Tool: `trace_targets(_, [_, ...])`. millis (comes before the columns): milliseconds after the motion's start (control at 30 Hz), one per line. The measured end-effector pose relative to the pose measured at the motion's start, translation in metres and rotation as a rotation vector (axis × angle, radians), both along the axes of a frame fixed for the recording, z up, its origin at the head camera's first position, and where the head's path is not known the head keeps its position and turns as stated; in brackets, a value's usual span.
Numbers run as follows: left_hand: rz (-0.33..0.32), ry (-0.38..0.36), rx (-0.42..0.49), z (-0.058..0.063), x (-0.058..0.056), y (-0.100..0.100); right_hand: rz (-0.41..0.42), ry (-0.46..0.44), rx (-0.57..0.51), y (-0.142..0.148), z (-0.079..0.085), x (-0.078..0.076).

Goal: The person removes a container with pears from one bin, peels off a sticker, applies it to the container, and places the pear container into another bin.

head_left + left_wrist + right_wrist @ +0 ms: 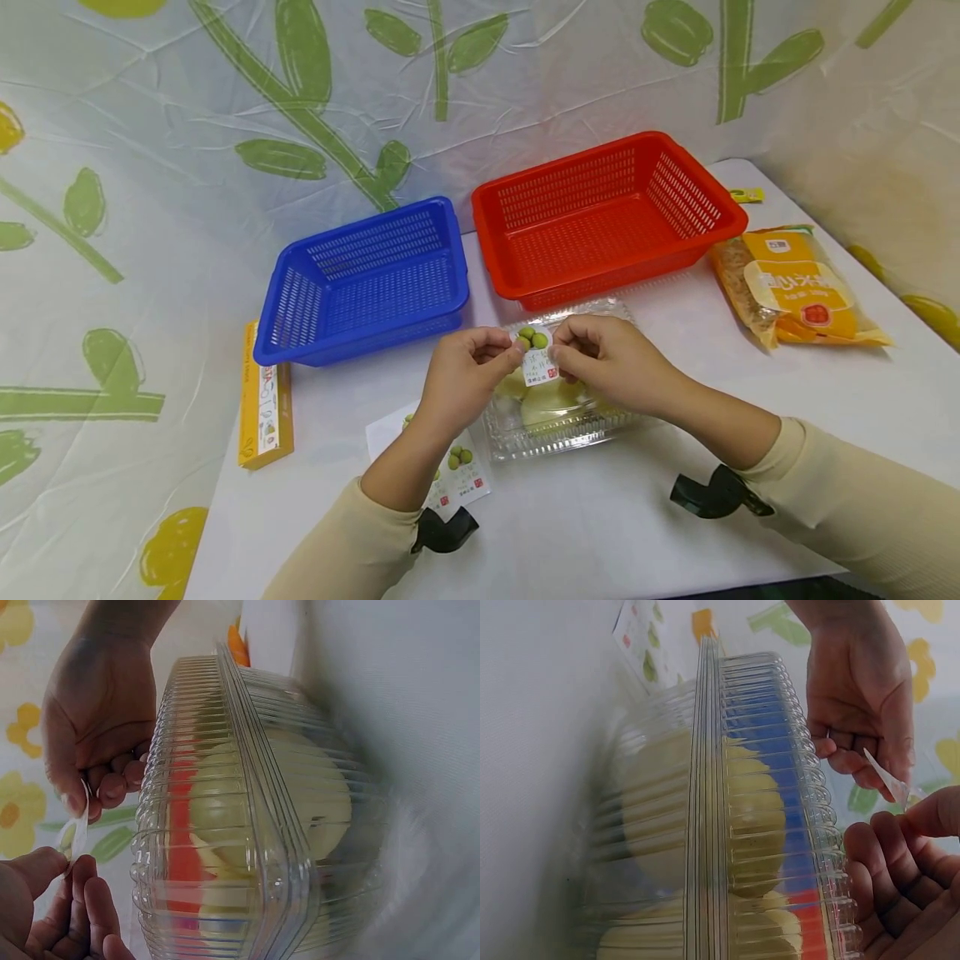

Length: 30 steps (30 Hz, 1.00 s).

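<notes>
Between my two hands, a small white sticker printed with green fruits and a red seal is held up over a clear plastic clamshell box. My left hand pinches its left edge between thumb and finger. On the opposite edge, the thumb and finger of my right hand pinch it too. Pale yellow-green round fruits show through the closed box. Seen side-on in the right wrist view, the sticker is slightly bent. A sheet of matching stickers lies beneath my left forearm, partly hidden by it.
Behind the box stand a blue basket and a red basket. A narrow yellow carton lies left of the blue one. On the right are an orange-and-clear food bag and a small yellow packet.
</notes>
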State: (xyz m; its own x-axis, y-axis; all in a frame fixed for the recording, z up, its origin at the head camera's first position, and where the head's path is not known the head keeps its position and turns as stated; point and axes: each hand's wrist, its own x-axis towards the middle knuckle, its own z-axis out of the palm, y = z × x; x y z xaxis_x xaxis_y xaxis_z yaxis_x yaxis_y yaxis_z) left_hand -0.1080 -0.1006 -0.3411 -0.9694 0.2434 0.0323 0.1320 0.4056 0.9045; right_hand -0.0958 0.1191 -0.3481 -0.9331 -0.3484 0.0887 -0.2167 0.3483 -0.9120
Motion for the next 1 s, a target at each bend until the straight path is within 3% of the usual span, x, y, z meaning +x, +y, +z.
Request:
trace_targets(467, [-0.014,-0.02,0.026,-0.001,0.002,0.0,0.016,-0.015,0.031,0.007,0.0,-0.001])
trace_targets(767, [-0.021,-0.043,0.024,-0.002,0.002,0.004,-0.018,-0.015,0.039,0.013,0.001,-0.004])
trace_targets(1000, [-0.035,-0.045,-0.018,-0.006,0.001,0.01,-0.025,0.015,0.09,0.017,0.001,-0.005])
